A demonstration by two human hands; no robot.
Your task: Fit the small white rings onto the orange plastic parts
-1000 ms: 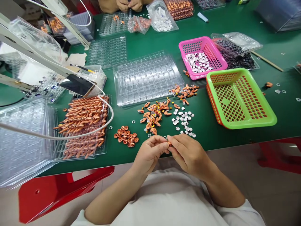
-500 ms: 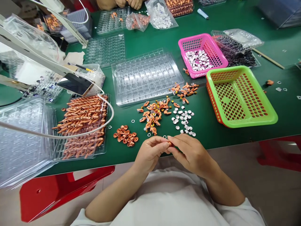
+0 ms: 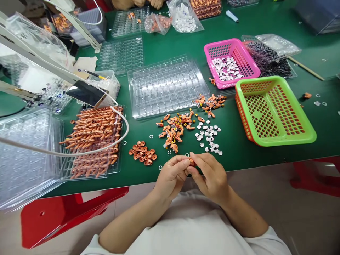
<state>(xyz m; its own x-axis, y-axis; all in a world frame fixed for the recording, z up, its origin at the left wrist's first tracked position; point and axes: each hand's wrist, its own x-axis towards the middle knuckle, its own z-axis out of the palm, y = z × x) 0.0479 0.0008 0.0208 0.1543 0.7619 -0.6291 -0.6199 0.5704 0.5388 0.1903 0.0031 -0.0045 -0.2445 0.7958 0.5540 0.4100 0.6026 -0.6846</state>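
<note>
Above the table's front edge, my left hand [image 3: 172, 174] and my right hand [image 3: 211, 176] meet, both closed on one small copper-coloured part [image 3: 191, 162]. Fingers cover most of that part, so its full shape is hidden. Just beyond them lie a heap of small orange parts with yellow and clear bits [image 3: 174, 131] and a scatter of round white caps [image 3: 208, 136]. Left of my left hand is a cluster of copper cup-shaped pieces [image 3: 142, 153]. Thin white rings [image 3: 160, 167] lie near my fingers.
A green basket [image 3: 301, 131] and a pink basket [image 3: 208, 58] holding white pieces stand right. Clear trays [image 3: 166, 88] lie mid-table. At left, a white cable [image 3: 126, 132] arches over a tray of copper parts [image 3: 92, 138]. Another person's hands [image 3: 156, 3] show at the far edge.
My hands stay together on the copper-coloured part, which shows slightly more between the fingers. My right hand has turned a little. The whole view has shifted slightly.
</note>
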